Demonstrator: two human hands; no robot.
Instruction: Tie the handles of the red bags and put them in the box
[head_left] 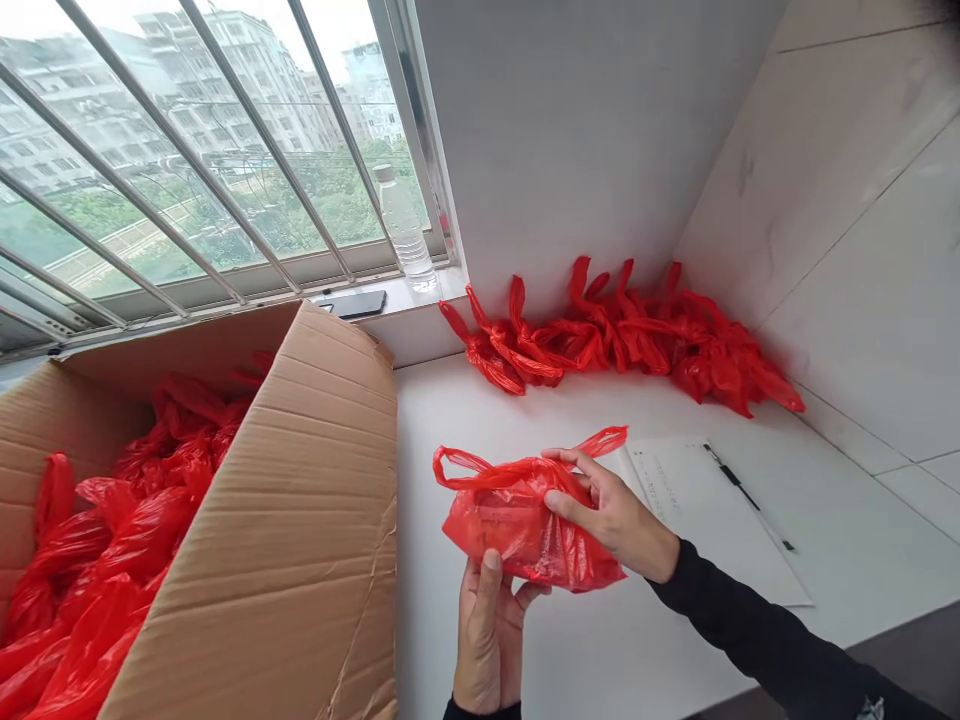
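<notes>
A small red plastic bag (517,520) with two loop handles is held above the white counter (585,650). My left hand (489,640) holds it from below, thumb pressed up against its bottom edge. My right hand (611,512) grips its upper right side, fingers curled round the plastic near a handle. A paper sheet (697,510) with a black pen (739,485) lies just right of the hands.
An open cardboard box (300,520) at left holds many red bags (97,540). A row of several tied red bags (622,340) lies along the back wall. A water bottle (403,225) and a phone (358,303) sit on the window sill.
</notes>
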